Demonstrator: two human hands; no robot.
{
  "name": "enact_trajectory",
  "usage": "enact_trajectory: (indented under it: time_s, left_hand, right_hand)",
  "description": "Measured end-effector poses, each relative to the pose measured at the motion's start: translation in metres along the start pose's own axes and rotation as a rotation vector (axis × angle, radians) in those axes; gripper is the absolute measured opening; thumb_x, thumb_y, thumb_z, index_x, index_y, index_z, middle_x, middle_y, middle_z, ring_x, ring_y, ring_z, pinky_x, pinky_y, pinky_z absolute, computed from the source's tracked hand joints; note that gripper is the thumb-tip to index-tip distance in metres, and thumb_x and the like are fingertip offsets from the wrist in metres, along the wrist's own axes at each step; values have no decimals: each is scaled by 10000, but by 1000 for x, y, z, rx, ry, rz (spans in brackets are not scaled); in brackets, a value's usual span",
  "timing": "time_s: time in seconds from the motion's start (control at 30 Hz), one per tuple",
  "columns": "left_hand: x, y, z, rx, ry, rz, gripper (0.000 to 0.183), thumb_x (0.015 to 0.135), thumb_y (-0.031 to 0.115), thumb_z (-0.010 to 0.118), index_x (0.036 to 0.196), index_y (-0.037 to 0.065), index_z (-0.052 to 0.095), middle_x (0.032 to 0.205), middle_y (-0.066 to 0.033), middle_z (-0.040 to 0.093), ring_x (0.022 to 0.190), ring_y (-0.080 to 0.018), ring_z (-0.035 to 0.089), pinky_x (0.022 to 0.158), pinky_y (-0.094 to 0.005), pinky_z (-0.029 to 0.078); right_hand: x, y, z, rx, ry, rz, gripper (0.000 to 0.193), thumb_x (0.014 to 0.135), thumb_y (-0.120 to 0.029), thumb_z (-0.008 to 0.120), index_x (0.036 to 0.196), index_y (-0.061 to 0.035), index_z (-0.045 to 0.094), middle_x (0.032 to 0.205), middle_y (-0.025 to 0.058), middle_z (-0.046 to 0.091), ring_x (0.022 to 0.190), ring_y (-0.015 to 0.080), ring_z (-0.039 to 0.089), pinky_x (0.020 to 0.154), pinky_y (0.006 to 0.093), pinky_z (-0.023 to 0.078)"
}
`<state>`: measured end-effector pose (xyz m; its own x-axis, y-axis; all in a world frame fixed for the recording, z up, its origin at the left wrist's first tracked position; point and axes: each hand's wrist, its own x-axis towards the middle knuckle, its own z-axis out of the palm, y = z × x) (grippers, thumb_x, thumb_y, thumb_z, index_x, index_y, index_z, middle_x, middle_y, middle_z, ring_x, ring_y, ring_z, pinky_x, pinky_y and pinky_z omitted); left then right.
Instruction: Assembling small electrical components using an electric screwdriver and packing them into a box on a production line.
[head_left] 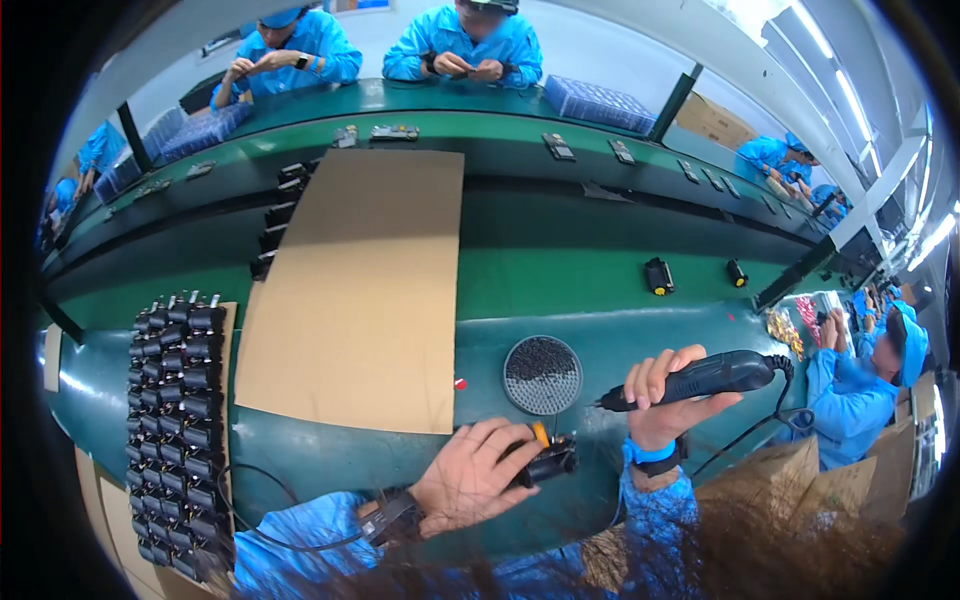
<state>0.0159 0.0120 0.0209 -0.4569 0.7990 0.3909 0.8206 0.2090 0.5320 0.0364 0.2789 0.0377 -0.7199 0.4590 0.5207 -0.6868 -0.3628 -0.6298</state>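
My left hand [478,470] is closed around a black cylindrical part [552,460] low on the green bench. An orange-yellow piece [541,434] sticks up at its top, and the hand hides much of the part's left side. Raised to the right of it, my right hand [660,400] grips a black electric screwdriver [715,376]. The screwdriver lies nearly level, its tip pointing left, apart from the part. Beyond both hands stands a round grey dish [543,400] holding many small black screws [540,365].
A large cardboard sheet [350,290] covers the bench at centre left. Rows of black parts [175,430] fill a board further left. Two black-and-yellow parts [659,276] rest on the green belt. The screwdriver's coiled cord [785,385] hangs at right. Co-workers in blue sit opposite and at right.
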Motion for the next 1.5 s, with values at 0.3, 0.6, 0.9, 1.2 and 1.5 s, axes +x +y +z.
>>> enact_trajectory:
  time_s: [0.3, 0.6, 0.9, 1.2, 1.5]
  left_hand:
    - [-59, 51, -87, 434, -213, -554, 506, 773, 239, 831, 1212, 79, 637, 1398, -156, 463, 1319, -372, 462, 1049, -517, 437]
    - [-108, 63, -55, 175, -121, -540, 588, 863, 143, 756, 1403, 113, 525, 1461, -199, 431, 1282, -391, 507, 1042, -502, 437]
    - [-214, 164, -139, 119, 625, -1001, 781, 746, 253, 878, 1405, 40, 516, 1334, -164, 562, 1264, -313, 553, 1092, -427, 429]
    - [-316, 159, -124, 799, 415, -1381, 757, 688, 135, 829, 1367, -14, 529, 1254, -203, 578, 1189, -390, 543, 1032, -440, 472]
    - [-317, 130, -126, 783, 524, -1347, 797, 714, 146, 832, 1421, 3, 491, 1303, -192, 520, 1181, -372, 544, 1019, -436, 473]
  right_hand:
    - [-18, 9, -41, -318, -10, 121, 806, 846, -835, 510, 1067, -61, 470, 692, 41, 513, 542, 154, 521, 554, 316, 470]
    - [-29, 8, -44, -371, -113, 216, 879, 747, -858, 627, 1092, -63, 483, 743, 19, 505, 634, 117, 499, 592, 264, 410]
    - [-36, 14, -72, -477, -103, 203, 933, 719, -916, 580, 1068, -59, 459, 754, 11, 447, 619, 105, 473, 571, 245, 390]
    - [-31, 15, -68, -441, -75, 156, 920, 742, -901, 561, 1106, -62, 458, 781, 14, 459, 618, 107, 478, 575, 246, 393]
    - [-32, 14, -79, -425, -144, 159, 862, 801, -870, 532, 1117, -71, 452, 784, 21, 472, 614, 104, 483, 575, 245, 396]
